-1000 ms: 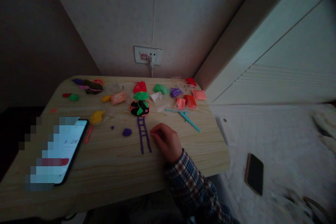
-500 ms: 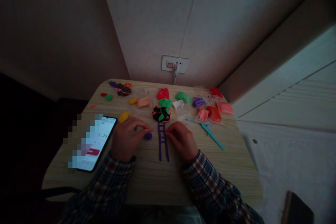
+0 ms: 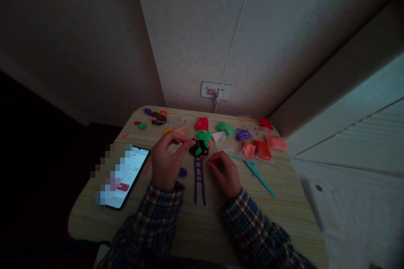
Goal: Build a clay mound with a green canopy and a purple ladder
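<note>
Lying at the left of the desk (image 3: 252,227), a lit phone (image 3: 134,172) has part of its area pixelated. Beyond it, toward the far left corner, are a small salmon scrap (image 3: 125,135), a green lump (image 3: 142,126) touching a red bit (image 3: 136,122), and a brown lump (image 3: 159,119) with a pink strand across it. A salmon strip (image 3: 147,165) lies just right of the phone.

Next comes the left hand (image 3: 166,162), raised over the desk, its thumb and fingertips drawn close together at the left edge of the black piece; I cannot tell whether this grip quite closes or has hold of anything. A purple lump (image 3: 183,172) sits just right of its wrist.

In the middle lies the black piece (image 3: 197,149), with green shapes and a salmon edging, a red packet (image 3: 201,124) farther off. The purple ladder (image 3: 198,180) runs from its near edge toward the near side. Just right of the ladder's far end is the right hand (image 3: 224,174), thumb and forefinger nearly meeting; whether this grip pinches something, I cannot tell.

Farther right are a white scrap (image 3: 219,136), a green packet (image 3: 224,127), a purple packet (image 3: 243,135), a teal tool (image 3: 260,179) lying slantwise, an orange-red packet (image 3: 262,150) and a pink packet (image 3: 277,143).
</note>
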Demonstrator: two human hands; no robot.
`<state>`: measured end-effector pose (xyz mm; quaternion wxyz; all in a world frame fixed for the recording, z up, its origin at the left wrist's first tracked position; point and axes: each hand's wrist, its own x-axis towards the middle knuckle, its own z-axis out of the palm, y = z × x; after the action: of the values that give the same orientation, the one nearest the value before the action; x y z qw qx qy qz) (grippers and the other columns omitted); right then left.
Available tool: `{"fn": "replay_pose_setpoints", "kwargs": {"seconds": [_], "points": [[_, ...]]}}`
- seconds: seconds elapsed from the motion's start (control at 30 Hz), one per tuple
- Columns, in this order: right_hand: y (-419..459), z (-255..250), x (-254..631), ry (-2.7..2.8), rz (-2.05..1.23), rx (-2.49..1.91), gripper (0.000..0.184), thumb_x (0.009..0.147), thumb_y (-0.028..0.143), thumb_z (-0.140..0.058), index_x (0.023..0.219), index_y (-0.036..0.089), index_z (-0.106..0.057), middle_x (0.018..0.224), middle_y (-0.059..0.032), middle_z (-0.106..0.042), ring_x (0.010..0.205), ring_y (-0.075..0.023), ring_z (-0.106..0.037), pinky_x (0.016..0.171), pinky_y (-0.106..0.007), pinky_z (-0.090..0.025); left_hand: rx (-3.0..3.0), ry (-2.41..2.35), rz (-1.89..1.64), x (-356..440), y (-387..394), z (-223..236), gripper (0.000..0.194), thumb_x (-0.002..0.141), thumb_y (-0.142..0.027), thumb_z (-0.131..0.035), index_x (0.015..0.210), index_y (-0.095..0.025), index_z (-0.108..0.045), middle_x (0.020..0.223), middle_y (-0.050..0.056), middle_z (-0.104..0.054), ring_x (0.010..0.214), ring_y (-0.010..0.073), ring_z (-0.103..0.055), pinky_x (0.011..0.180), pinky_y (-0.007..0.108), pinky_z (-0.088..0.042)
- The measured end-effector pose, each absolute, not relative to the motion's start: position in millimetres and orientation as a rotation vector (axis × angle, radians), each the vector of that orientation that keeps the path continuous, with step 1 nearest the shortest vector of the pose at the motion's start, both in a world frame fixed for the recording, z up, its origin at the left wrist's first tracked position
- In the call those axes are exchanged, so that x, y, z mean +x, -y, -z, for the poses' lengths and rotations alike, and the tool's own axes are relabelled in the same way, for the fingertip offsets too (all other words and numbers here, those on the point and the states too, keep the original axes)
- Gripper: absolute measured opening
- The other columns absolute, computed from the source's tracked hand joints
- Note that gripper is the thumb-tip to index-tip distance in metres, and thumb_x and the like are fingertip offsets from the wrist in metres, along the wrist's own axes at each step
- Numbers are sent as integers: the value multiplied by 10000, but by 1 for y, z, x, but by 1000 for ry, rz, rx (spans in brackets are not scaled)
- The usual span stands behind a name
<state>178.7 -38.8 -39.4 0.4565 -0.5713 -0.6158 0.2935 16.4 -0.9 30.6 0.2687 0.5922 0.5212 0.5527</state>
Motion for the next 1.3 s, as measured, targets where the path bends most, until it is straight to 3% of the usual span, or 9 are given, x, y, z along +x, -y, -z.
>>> {"fn": "replay_pose_setpoints", "kwargs": {"seconds": [0.2,0.43,0.63,0.73,0.9,1.0,1.3], "points": [[41,42,180,1662,-665,-1347,98,840,186,-513,768,179,-579,779,-40,-589,751,-167,-531,690,-294,-434,2012,-1189,-1159,-16,-5,-13,152,810,-253,-570,726,-166,-662,740,14,-663,727,150,-606,709,258,-467],[51,43,179,1712,-584,-1346,85,829,206,-545,746,189,-551,762,-36,-569,746,-172,-516,684,-300,-439,2282,-1075,-1057,-30,15,10,92,794,-269,-619,804,-181,-643,797,32,-652,778,180,-596,731,309,-480],[54,43,179,1670,-557,-1383,91,823,207,-551,735,191,-533,753,-32,-554,731,-169,-506,661,-296,-434,2559,-1101,-864,-33,13,26,380,704,-419,-685,998,-191,-609,944,65,-612,909,247,-529,845,399,-428],[54,41,179,1684,-559,-1361,113,862,198,-487,777,192,-561,782,-41,-574,771,-175,-520,695,-307,-442,2618,-1171,-755,-38,11,35,488,641,-491,-706,999,-179,-598,965,85,-601,914,273,-506,829,424,-411],[54,38,177,1704,-538,-1349,132,877,197,-470,793,190,-571,791,-42,-578,783,-175,-523,708,-307,-442,2664,-1102,-710,-41,9,36,247,708,-400,-672,821,-189,-611,859,58,-612,834,242,-530,772,389,-414],[53,39,177,1694,-525,-1359,131,873,193,-470,780,187,-561,785,-42,-574,778,-175,-517,703,-307,-438,2653,-1097,-755,-41,8,34,148,764,-330,-629,810,-189,-618,830,49,-621,807,213,-554,759,355,-438],[52,40,176,1694,-534,-1374,89,856,197,-483,787,192,-540,794,-42,-558,767,-173,-506,684,-303,-433,2470,-1106,-946,-41,7,37,138,852,-239,-511,907,-199,-631,910,47,-634,856,173,-604,788,293,-502]]}}
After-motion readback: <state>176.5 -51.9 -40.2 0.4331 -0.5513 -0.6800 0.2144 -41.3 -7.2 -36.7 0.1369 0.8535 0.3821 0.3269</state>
